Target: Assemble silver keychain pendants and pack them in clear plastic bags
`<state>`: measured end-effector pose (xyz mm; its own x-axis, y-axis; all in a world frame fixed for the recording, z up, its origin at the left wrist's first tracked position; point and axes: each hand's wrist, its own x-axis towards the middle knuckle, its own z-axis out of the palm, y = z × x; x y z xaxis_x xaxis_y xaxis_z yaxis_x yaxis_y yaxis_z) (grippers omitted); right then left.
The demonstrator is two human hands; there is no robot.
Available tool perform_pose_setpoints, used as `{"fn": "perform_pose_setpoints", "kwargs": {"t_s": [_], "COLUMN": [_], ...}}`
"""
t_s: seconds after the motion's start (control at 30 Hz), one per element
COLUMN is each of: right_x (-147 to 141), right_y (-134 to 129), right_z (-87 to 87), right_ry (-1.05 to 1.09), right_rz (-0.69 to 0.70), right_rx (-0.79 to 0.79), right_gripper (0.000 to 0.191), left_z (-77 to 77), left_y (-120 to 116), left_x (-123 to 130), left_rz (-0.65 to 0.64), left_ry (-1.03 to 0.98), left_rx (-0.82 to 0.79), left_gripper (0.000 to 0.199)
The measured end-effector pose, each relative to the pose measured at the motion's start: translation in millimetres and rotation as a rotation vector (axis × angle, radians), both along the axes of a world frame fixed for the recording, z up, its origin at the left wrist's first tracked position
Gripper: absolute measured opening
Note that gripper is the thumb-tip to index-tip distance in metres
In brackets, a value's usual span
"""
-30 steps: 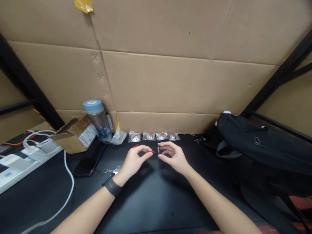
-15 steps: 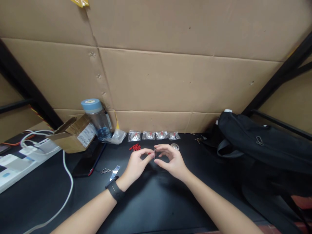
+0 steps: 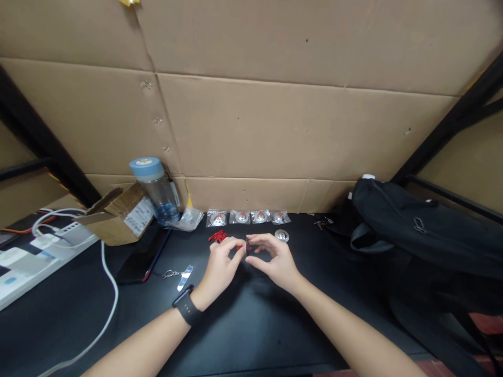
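Observation:
Between my two hands a thin round disc (image 3: 247,247) is held nearly edge-on, with a bit of red beside it. My left hand (image 3: 222,263), with a black watch on its wrist, pinches the disc from the left. Curved fingers and thumb of my right hand (image 3: 276,258) grip its edge from the right. Behind my left hand lies a small pile of red pieces (image 3: 217,236). A loose metal disc (image 3: 282,235) rests just behind my right hand. Several bagged metal discs with red parts (image 3: 242,217) form a row at the back.
At the left are a power strip (image 3: 23,269), an open cardboard box (image 3: 113,220), a bottle (image 3: 157,193) and a phone (image 3: 141,259). A keychain (image 3: 184,277) lies near my left wrist. A black backpack (image 3: 416,235) fills the right side.
The held disc has shifted slightly left and turned a little, showing more of its dark face. My right hand has moved slightly left with it, uncovering more of the loose disc behind.

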<state>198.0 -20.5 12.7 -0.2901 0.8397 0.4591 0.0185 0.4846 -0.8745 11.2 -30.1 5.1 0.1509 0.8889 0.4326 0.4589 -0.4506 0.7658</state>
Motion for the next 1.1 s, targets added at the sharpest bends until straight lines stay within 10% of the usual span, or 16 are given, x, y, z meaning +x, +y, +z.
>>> {"fn": "perform_pose_setpoints", "kwargs": {"t_s": [0.23, 0.67, 1.1], "right_x": [2.3, 14.2, 21.6], "right_y": [4.8, 5.8, -2.2], "right_z": [-4.9, 12.3, 22.0], "right_ry": [0.026, -0.424, -0.585], "right_rz": [-0.02, -0.006, -0.012], "right_rx": [-0.076, 0.411, 0.322], "right_gripper": [0.019, 0.014, 0.01], "left_z": [5.6, -2.9, 8.0], "left_y": [-4.0, 2.2, 3.0], "left_x": [1.5, 4.5, 0.5], "left_rz": [0.054, -0.116, -0.314], "left_ry": [0.079, -0.217, -0.327], "left_rx": [0.031, -0.197, -0.308], "left_gripper": [0.017, 0.026, 0.038]}}
